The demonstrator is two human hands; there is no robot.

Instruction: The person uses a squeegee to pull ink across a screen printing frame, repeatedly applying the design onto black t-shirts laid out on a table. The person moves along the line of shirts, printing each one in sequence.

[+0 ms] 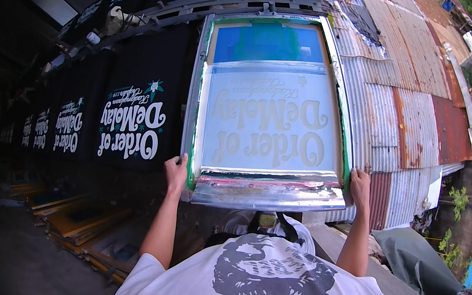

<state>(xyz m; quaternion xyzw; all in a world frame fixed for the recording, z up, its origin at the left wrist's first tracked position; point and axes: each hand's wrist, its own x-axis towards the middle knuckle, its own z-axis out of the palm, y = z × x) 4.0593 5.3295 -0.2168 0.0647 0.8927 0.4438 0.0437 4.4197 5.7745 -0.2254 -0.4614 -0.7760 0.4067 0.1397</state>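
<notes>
In front of me lies a screen-printing frame [343,118] with a metal rim and green tape along its inner edges. Its mesh is pale, covered with a whitish film, and shows mirrored lettering; the far end is blue. At the frame's near end runs a wide metal bar [268,196], smeared with white and reddish ink. My left hand [176,172] grips the near left corner, fingers closed round the rim. On the opposite corner, my right hand [359,187] is closed on the right rim. What lies beneath the frame is hidden.
Left of the frame, black T-shirts [139,81] with white and teal prints lie in a row. A metal rail [208,6] passes behind. Rusty corrugated roofing sheets [399,98] spread out at the right. Stacked wooden-edged frames [79,218] sit low at the left.
</notes>
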